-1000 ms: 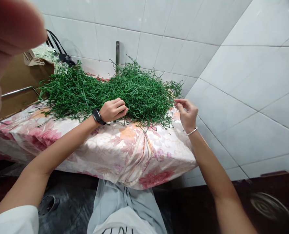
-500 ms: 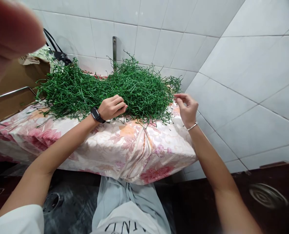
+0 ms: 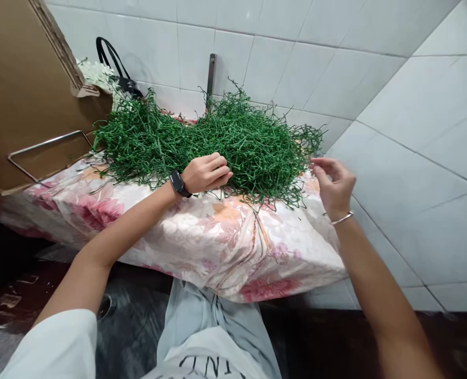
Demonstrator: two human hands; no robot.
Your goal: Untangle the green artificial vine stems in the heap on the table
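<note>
A big tangled heap of thin green stems [image 3: 217, 139] lies on a table covered with a pink floral cloth [image 3: 225, 237]. My left hand [image 3: 206, 172], with a black watch on the wrist, rests on the front edge of the heap, fingers curled into the stems. My right hand [image 3: 333, 181], with a thin silver bangle, is raised at the heap's right end, fingers bent and pinched near the outermost strands; what it grips is too thin to make out.
A brown cardboard box [image 3: 28, 95] with a metal handle stands at the left. A black bag [image 3: 119, 73] and white flowers [image 3: 95, 73] sit behind it. White tiled walls [image 3: 395, 105] close in at the back and right. A metal bracket [image 3: 211, 79] is on the back wall.
The view has swung left, so the hands and heap sit further right in frame. The blurred shape at the top left is gone. Both hands stay at the heap.
</note>
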